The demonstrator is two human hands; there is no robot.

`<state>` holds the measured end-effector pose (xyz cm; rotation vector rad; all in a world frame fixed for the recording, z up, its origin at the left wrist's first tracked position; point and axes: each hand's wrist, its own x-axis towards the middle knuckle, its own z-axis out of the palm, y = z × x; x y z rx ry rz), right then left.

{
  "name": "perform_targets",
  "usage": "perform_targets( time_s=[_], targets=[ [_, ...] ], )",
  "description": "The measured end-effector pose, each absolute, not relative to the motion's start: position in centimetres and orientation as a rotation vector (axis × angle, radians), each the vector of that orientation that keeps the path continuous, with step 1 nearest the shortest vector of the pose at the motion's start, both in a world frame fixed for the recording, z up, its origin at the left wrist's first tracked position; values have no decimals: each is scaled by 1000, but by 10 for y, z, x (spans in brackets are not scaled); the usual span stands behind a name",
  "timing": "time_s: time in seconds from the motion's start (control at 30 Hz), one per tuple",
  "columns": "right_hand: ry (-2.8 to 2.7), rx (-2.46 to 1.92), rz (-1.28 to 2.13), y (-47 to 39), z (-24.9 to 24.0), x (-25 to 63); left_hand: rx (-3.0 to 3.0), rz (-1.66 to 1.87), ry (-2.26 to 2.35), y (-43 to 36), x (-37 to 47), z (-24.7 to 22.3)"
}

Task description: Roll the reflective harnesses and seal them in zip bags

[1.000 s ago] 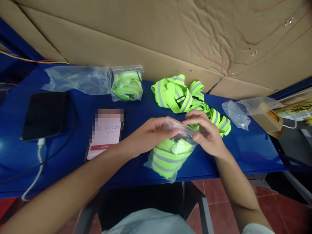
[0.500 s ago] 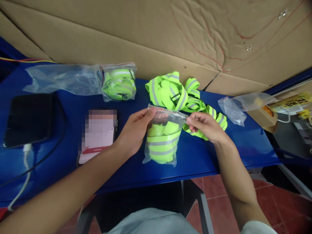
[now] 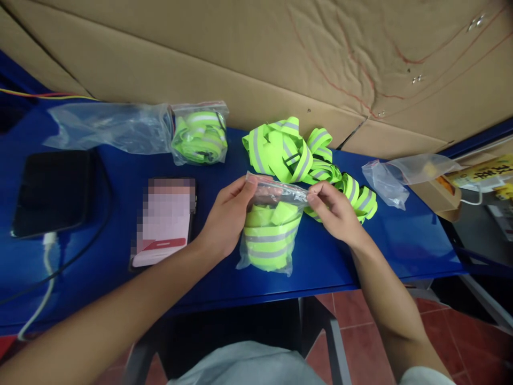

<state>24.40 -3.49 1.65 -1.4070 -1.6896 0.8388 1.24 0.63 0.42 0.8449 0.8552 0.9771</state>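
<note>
Between my hands is a clear zip bag [image 3: 289,264] with a rolled neon-yellow reflective strap [image 3: 267,243] inside, grey stripes showing. My left hand [image 3: 229,216] pinches the bag's top left corner, its fingers partly behind the plastic. At the top right corner, the thumb and forefinger of my right hand [image 3: 334,209] close on the bag's edge. The bag hangs upright just over the front part of the blue table. Behind it lies a loose heap of the same reflective straps [image 3: 276,149], with more straps partly hidden by my right hand.
A filled zip bag [image 3: 199,136] and flat plastic bags [image 3: 112,128] lie at the back left. A phone [image 3: 166,219] and a black device [image 3: 54,192] with a white cable rest at left. At right are another plastic bag [image 3: 387,184] and a cardboard box [image 3: 441,198]. Cardboard [image 3: 180,48] lines the back.
The view has shifted slightly. My right hand has turned a little at the bag's right corner, its fingers now less curled underneath. The left hand keeps its pinch.
</note>
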Motion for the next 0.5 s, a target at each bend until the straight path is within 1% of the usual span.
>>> perform_targets(
  time_s=[0.13,0.33,0.5],
  targets=[
    [-1646,-1386,899,-36,14,239,891,953,836,3,13,7],
    [-1595,-1273,872,-34,17,232,918,945,826,0,11,11],
    [-1587,-1319,855,-37,19,231,922,928,823,-1,11,11]
  ],
)
